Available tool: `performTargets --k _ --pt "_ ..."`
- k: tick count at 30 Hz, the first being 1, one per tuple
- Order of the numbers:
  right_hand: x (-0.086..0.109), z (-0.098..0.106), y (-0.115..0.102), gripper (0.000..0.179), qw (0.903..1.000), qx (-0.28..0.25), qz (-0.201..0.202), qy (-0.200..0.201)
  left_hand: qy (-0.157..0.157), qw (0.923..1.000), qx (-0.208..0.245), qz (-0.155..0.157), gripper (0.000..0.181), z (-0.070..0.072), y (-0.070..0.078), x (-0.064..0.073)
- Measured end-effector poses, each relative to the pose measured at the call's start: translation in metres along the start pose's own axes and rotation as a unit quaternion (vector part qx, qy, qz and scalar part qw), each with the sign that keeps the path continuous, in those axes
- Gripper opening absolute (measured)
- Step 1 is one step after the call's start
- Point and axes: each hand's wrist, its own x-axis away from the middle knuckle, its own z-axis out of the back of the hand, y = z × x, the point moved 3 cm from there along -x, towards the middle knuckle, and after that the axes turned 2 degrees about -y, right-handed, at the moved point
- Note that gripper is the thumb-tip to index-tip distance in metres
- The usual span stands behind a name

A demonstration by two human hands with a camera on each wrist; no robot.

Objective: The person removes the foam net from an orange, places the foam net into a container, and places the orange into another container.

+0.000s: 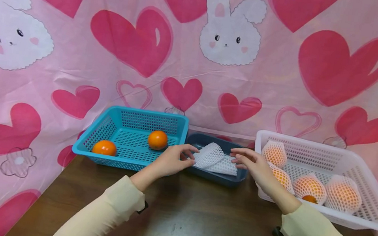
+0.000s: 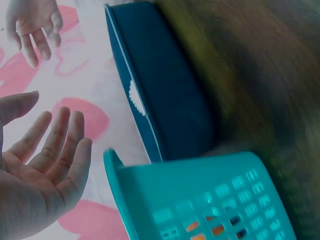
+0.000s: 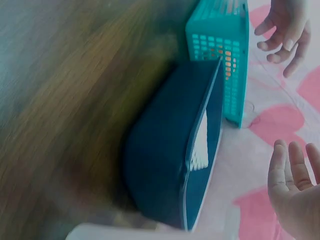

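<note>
Two white foam net sleeves [image 1: 209, 157] lie overlapping in a dark blue tray [image 1: 217, 176] between the two baskets. My left hand [image 1: 173, 159] hovers at the tray's left end, fingers loosely bent and holding nothing. On the other side my right hand [image 1: 252, 164] hovers over the tray's right end, its fingers pointing left with nothing in them. In the left wrist view the left hand [image 2: 47, 170] shows a bare palm and spread fingers. The right wrist view shows the right hand [image 3: 297, 187] beyond the tray's rim, also bare.
A turquoise basket [image 1: 122, 162] at left holds two bare oranges, one an orange [image 1: 157, 140] near its right wall. The white basket [image 1: 372, 224] at right holds several net-wrapped oranges, such as the wrapped orange [image 1: 344, 194]. Brown table [image 1: 175, 220] lies in front; a heart-patterned cloth [image 1: 181, 65] hangs behind.
</note>
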Motion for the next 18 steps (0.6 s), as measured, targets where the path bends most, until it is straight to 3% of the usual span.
performTargets --k 7,13,18 --pt "0.013 0.026 -0.003 0.036 0.9966 0.074 0.031 0.020 -0.027 0.9995 0.019 -0.003 0.032 -0.019 0.006 -0.013" --pt "0.024 0.048 0.004 0.030 0.9800 0.189 0.044 0.045 -0.041 0.9984 0.038 -0.004 0.034 -0.040 0.010 -0.023" --pt "0.032 0.062 0.009 0.030 0.9686 0.239 0.037 0.057 -0.038 0.9968 0.069 -0.008 0.037 -0.055 0.019 -0.033"
